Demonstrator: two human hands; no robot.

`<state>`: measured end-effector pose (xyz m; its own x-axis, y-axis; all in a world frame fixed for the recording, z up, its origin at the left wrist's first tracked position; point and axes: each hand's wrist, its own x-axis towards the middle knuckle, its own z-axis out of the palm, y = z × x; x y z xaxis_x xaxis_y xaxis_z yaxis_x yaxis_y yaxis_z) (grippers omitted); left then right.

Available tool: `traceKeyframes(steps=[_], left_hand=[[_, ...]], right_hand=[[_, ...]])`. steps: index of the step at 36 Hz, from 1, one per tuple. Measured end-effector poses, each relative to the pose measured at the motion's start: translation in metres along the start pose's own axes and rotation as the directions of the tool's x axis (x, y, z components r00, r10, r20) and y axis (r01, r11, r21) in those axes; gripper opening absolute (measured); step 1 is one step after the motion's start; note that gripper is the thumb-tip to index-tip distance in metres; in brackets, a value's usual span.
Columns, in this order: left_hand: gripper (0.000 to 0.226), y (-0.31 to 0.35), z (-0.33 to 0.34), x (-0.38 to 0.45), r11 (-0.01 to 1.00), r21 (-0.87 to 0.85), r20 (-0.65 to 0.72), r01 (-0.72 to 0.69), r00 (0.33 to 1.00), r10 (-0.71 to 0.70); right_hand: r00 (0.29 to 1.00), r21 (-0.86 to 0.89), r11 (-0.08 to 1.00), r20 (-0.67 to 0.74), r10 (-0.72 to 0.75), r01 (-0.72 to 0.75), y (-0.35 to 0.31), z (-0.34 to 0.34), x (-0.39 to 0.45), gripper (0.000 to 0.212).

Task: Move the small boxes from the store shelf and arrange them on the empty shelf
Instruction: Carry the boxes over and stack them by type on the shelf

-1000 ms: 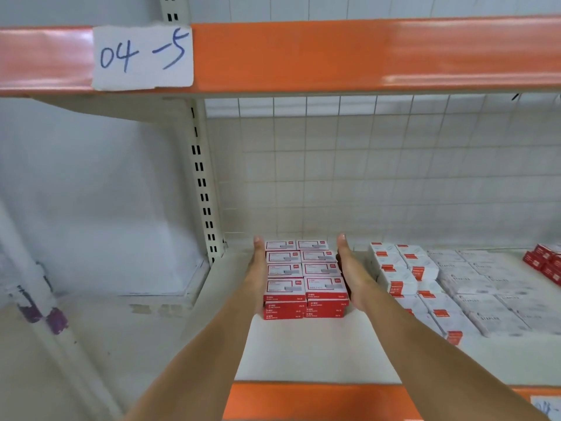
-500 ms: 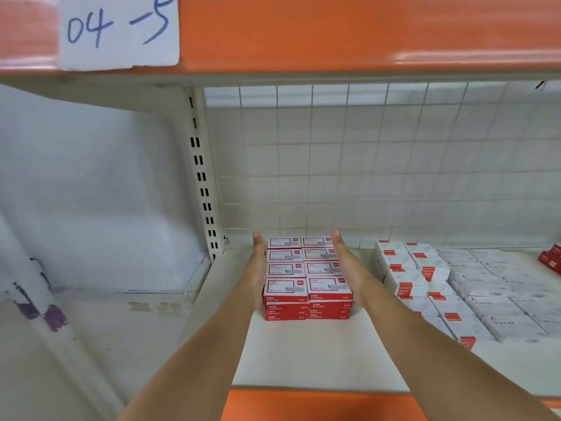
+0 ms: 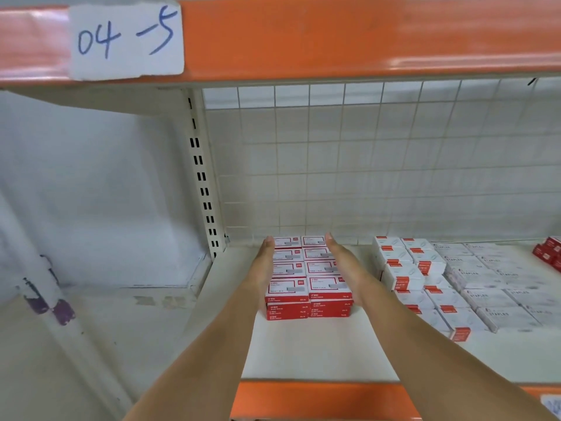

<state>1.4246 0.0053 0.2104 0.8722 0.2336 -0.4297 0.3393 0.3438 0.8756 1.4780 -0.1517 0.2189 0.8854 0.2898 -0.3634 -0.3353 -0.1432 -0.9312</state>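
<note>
A block of small red-and-white boxes (image 3: 306,275), two columns wide and stacked a few layers high, sits on the white shelf (image 3: 318,347) near its back left corner. My left hand (image 3: 263,268) lies flat against the block's left side, fingers straight and pointing toward the back. On the block's right side my right hand (image 3: 344,265) presses in the same way with straight fingers. The far ends of the boxes reach close to the wire grid back.
White boxes with red ends (image 3: 403,268) and grey staple boxes (image 3: 491,287) fill the shelf's right part; a few red boxes (image 3: 549,250) sit far right. A wire grid (image 3: 364,165) backs the shelf. An orange beam (image 3: 334,34) with a "04 -5" label (image 3: 126,41) hangs overhead.
Both hands have slid the block of boxes deeper along the shelf toward the grid, and the block now rests on the shelf. The camera has moved closer.
</note>
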Motion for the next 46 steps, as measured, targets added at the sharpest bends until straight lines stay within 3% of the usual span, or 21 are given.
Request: traceKeyframes(steps=[4,7,11,14,18,22,25,27,32,40,46], left_hand=[[0.061,0.004,0.001,-0.006,0.997,0.064,-0.013,-0.036,0.999,0.037],[0.058,0.010,0.004,-0.011,0.972,0.171,-0.095,-0.158,0.980,0.176],[0.038,0.008,0.002,-0.026,0.846,0.375,-0.195,-0.380,0.859,0.473],[0.040,-0.007,0.000,-0.037,0.779,0.435,-0.164,-0.451,0.811,0.561],[0.053,-0.028,-0.001,-0.049,0.837,0.304,-0.249,-0.454,0.811,0.530],[0.045,-0.038,0.009,-0.063,0.870,0.211,-0.222,-0.445,0.845,0.486],[0.038,-0.042,0.021,-0.068,0.867,0.221,-0.183,-0.447,0.854,0.487],[0.039,-0.045,0.024,-0.069,0.855,0.259,-0.182,-0.450,0.847,0.500],[0.042,-0.044,0.018,-0.067,0.856,0.300,-0.156,-0.421,0.864,0.479],[0.044,-0.036,0.015,-0.053,0.801,0.378,-0.136,-0.464,0.828,0.544],[0.048,-0.013,0.009,-0.049,0.909,0.183,-0.248,-0.374,0.877,0.411]], right_hand=[[1.000,-0.069,0.997,0.004,-0.031,0.031,-0.002,0.000,-0.002,0.048],[0.996,-0.134,0.989,-0.059,-0.073,0.064,-0.007,-0.001,-0.005,0.058],[0.960,-0.208,0.970,-0.222,-0.170,0.123,-0.007,-0.008,-0.016,0.052],[0.943,-0.201,0.969,-0.269,-0.195,0.143,-0.001,-0.016,-0.028,0.043],[0.958,-0.120,0.984,-0.238,-0.159,0.134,0.016,-0.014,-0.041,0.047],[0.976,-0.103,0.983,-0.145,-0.163,0.149,0.025,-0.011,-0.051,0.050],[0.978,-0.126,0.978,-0.106,-0.181,0.167,0.024,-0.002,-0.065,0.042],[0.976,-0.149,0.971,-0.085,-0.202,0.188,0.024,0.004,-0.068,0.051],[0.977,-0.201,0.963,-0.077,-0.197,0.179,0.021,0.003,-0.070,0.047],[0.974,-0.195,0.962,-0.079,-0.212,0.193,0.020,0.005,-0.067,0.054],[0.953,-0.295,0.938,-0.186,-0.240,0.179,0.019,-0.001,-0.069,0.061]])
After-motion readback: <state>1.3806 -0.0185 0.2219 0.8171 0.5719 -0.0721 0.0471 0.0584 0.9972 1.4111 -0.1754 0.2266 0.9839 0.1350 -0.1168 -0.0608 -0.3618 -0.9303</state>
